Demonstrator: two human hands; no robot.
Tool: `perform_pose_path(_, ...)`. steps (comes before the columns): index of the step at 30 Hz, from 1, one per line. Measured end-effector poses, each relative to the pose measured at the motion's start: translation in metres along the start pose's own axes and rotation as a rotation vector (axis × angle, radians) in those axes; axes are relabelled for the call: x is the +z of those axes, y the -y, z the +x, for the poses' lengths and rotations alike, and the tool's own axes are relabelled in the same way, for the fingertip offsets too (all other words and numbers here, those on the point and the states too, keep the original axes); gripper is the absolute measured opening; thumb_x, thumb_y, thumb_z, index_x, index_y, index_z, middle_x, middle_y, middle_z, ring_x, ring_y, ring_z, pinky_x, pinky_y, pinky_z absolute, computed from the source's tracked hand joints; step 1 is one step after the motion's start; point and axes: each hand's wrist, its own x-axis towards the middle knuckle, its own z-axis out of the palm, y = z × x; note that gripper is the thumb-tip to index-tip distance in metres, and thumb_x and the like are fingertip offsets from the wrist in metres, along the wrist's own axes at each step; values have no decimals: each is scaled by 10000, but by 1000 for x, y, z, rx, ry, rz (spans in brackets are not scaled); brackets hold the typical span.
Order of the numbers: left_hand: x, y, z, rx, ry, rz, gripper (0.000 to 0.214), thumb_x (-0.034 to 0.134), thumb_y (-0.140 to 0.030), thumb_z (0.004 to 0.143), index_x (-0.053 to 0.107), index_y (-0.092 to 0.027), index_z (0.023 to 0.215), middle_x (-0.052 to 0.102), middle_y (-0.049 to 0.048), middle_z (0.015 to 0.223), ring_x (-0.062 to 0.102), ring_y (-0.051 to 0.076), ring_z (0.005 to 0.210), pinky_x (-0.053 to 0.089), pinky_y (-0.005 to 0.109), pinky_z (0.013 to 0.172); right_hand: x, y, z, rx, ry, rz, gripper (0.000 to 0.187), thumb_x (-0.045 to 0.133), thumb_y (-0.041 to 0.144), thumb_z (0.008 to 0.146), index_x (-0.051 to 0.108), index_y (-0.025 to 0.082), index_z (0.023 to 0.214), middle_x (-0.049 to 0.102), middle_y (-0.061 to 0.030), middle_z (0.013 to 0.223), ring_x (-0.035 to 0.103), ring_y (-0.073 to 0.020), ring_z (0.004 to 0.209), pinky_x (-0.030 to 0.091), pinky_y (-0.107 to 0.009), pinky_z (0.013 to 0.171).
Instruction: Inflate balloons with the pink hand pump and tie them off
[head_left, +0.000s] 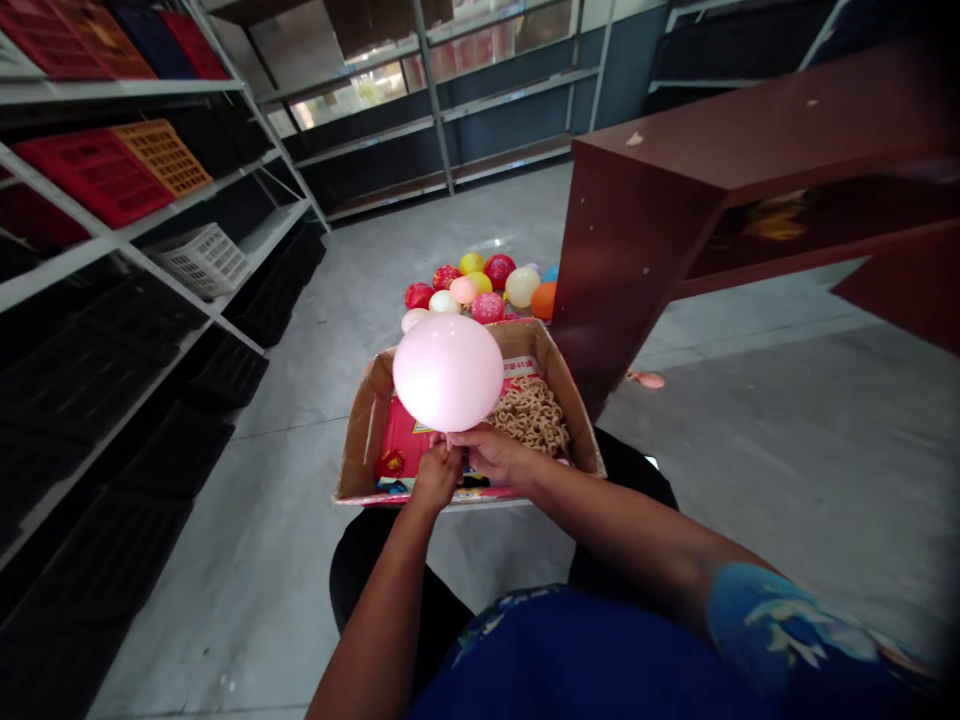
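Observation:
An inflated pale pink balloon [448, 372] floats just above a cardboard box [360, 430] on the floor in front of me. Both my hands meet at the balloon's neck, below it. My left hand [436, 476] is closed, pinching the neck. My right hand [491, 452] is also closed with its fingers on the same neck. Inside the box lie a red printed packet [401, 445] and a heap of tan rubber bands [534, 415].
A pile of inflated balloons [480, 285] in several colours lies on the floor beyond the box. A dark red wooden cabinet [675, 210] stands at the right. Metal shelves with crates [112, 170] run along the left. A limp balloon [646, 379] lies by the cabinet.

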Motion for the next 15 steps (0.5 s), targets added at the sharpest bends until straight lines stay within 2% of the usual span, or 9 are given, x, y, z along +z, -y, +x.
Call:
perform_pose_path(2, -4, -3, -4, 66, 37, -14, 330, 576, -234, 829, 542, -170, 507, 509, 35, 476, 445, 127, 460, 276, 215, 481, 3, 3, -3, -8, 42, 25, 319, 732, 325, 613, 655, 137, 859, 669, -37, 800, 567, -139, 639, 416, -219, 460)
perform_pose_path(5, -7, -7, -10, 17, 48, -187, 221, 620, -213, 803, 592, -171, 588, 545, 27, 556, 461, 124, 516, 315, 211, 524, 3, 4, -4, 11, 92, 67, 332, 705, 352, 666, 647, 143, 917, 654, -12, 742, 513, -98, 529, 371, -198, 418)
perform_pose_path(8, -5, -9, -12, -41, -30, -306, 207, 626, -252, 803, 573, -185, 615, 531, 8, 587, 452, 125, 547, 344, 212, 555, 1, 2, 0, 55, 93, 134, 337, 674, 367, 707, 643, 135, 950, 651, -9, 714, 509, -94, 509, 404, -209, 448)
perform_pose_path(11, 2, -8, -11, -20, -123, -349, 274, 600, -312, 824, 536, -183, 591, 480, -6, 562, 424, 114, 541, 343, 211, 546, 0, -2, 6, 47, 84, 130, 339, 700, 342, 670, 652, 131, 929, 632, 2, 639, 510, -100, 501, 417, -215, 459)
perform_pose_path(15, 12, -3, -6, 17, -106, -550, 274, 611, -376, 810, 544, -168, 644, 479, -13, 577, 435, 89, 525, 306, 194, 477, -7, 1, 10, 55, 87, 10, 276, 730, 319, 646, 666, 143, 849, 589, 30, 571, 462, -72, 488, 393, -195, 475)
